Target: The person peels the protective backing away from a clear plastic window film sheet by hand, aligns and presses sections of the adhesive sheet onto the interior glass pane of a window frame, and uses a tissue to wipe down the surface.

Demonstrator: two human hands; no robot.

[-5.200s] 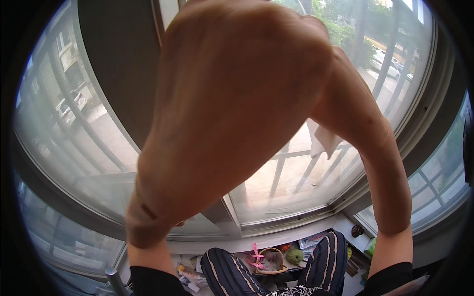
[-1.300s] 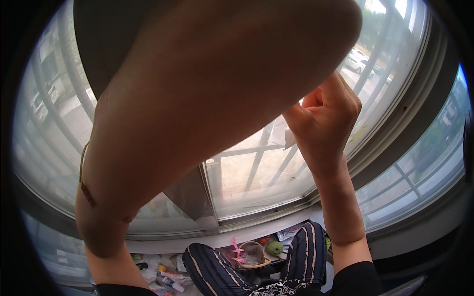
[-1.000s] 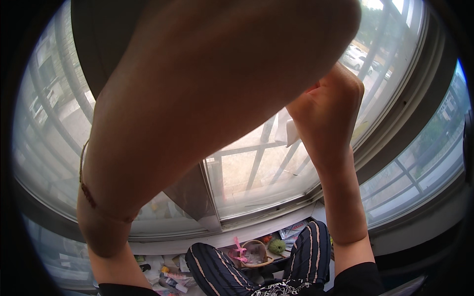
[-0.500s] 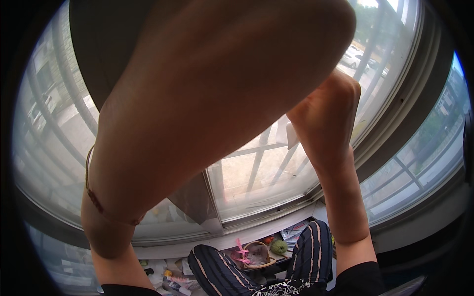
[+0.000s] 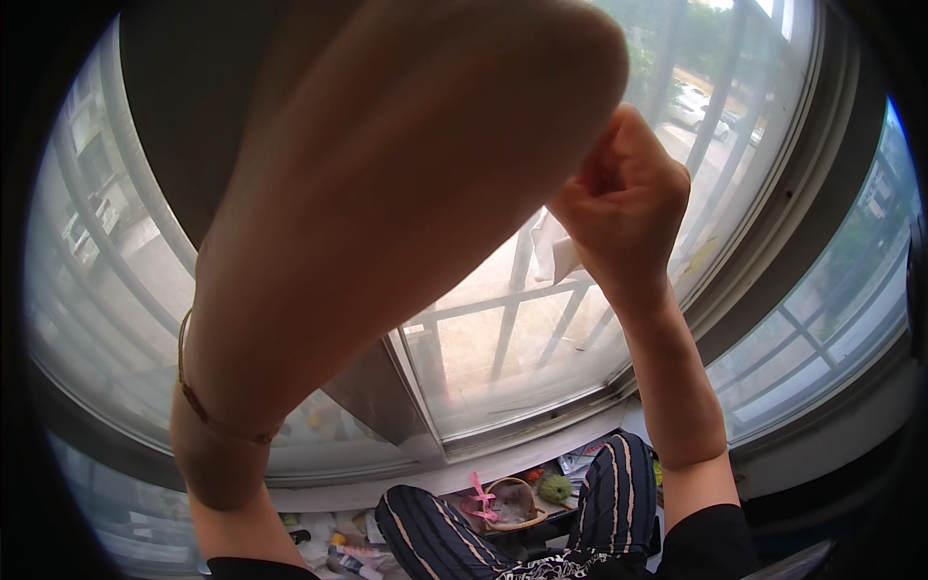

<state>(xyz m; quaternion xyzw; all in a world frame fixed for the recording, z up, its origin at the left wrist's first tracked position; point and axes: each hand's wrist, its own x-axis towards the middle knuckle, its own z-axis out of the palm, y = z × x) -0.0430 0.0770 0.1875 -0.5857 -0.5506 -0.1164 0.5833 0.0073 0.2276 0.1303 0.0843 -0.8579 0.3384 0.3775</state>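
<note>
Facing a sliding window (image 5: pixel 483 362), with a grey frame bar (image 5: pixel 411 396) between clear glass on the right and hazier glass on the left. Beyond the panes, dark bars, pale paving, blurred greenery and a white parked car (image 5: pixel 698 108) at upper right. At upper left, a tall dark panel (image 5: pixel 184 126). Below the glass, a pale ledge (image 5: pixel 416 478); just under it, between and beside knees in dark striped trousers (image 5: pixel 435 532), a round wicker basket (image 5: pixel 525 526) with a pink ribbon (image 5: pixel 478 498) at its left, beside a green ball-shaped item (image 5: pixel 554 488). To the left of the knees, a jumble of small packets (image 5: pixel 348 556), too small to tell apart.

Both arms raised before the window. Right hand (image 5: pixel 623 198) curled into a tight fist, with contents hidden from view. Just left of its wrist, a thin white sheet (image 5: pixel 553 253), cloth or paper, hanging before the bars with its upper part hidden; cannot tell by which hand held. Across the centre, close to the lens, the left forearm (image 5: pixel 358 242) with a thin cord bracelet (image 5: pixel 193 401). At its far end, left hand (image 5: pixel 575 58) with fingers hidden; cannot tell its grip.
</note>
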